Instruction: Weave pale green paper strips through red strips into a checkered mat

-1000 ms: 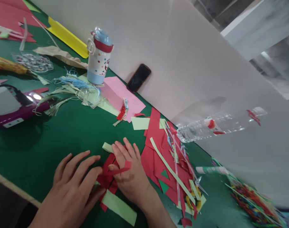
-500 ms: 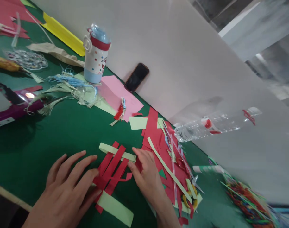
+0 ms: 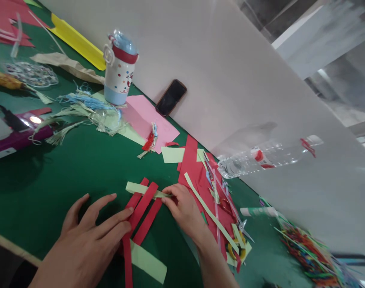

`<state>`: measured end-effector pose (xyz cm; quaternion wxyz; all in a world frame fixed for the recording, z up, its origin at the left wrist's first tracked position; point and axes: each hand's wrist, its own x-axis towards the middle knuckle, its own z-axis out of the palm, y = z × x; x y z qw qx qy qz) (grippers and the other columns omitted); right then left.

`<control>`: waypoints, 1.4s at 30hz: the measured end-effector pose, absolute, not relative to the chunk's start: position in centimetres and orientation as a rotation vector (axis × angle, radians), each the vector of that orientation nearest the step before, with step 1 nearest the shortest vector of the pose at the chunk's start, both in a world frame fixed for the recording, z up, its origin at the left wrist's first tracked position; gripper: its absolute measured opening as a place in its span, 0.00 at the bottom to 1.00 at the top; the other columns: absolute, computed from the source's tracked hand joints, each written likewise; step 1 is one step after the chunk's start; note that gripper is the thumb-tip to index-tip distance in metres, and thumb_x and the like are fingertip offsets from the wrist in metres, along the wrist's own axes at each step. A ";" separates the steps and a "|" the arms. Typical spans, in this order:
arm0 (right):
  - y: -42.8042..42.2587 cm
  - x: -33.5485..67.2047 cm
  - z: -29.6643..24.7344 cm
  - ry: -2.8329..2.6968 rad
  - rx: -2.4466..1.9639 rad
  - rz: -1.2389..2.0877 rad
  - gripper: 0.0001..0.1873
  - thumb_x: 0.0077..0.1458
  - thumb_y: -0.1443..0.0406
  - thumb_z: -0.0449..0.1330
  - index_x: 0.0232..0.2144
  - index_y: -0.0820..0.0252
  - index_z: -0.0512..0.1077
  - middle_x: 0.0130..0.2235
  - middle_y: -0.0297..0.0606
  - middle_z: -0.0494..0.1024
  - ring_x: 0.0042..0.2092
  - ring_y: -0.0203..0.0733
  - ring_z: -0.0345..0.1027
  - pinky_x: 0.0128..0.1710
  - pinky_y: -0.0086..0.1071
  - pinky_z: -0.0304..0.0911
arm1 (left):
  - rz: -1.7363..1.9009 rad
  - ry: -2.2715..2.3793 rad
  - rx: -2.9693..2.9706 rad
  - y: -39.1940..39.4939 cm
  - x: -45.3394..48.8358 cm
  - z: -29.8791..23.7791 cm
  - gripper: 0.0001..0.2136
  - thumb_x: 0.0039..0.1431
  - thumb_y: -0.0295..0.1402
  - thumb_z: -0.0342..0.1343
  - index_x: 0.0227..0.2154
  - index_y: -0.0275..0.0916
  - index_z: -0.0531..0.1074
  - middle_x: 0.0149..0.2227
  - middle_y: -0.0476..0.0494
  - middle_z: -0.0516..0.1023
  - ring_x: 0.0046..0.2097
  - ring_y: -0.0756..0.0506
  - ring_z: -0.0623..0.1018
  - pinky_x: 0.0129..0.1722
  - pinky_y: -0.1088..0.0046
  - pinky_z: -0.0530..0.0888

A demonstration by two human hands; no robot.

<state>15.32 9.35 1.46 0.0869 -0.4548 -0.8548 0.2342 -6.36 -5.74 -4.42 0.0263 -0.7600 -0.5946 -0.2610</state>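
Paper scraps (image 3: 191, 160) and bottle (image 3: 260, 158) beside, red strips (image 3: 144, 205) under flat open left grip (image 3: 89, 240), right grip (image 3: 182, 208) pinching pale green strip (image 3: 132, 187)

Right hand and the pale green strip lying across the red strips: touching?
Touching. The head view shows the right hand pinching the end of the green strip with its fingertips, where it crosses the red strips; no gap shows.
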 end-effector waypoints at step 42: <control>5.4 17.2 1.0 -2.610 -1.046 0.271 0.20 0.66 0.64 0.55 0.59 0.57 0.64 0.53 0.46 0.77 0.56 0.51 0.69 0.54 0.50 0.68 | -1.101 -2.123 -2.244 -6.1 -5.5 -4.0 0.16 0.53 0.28 0.50 0.42 0.54 0.74 0.52 0.50 0.76 0.61 0.36 0.66 0.63 0.47 0.55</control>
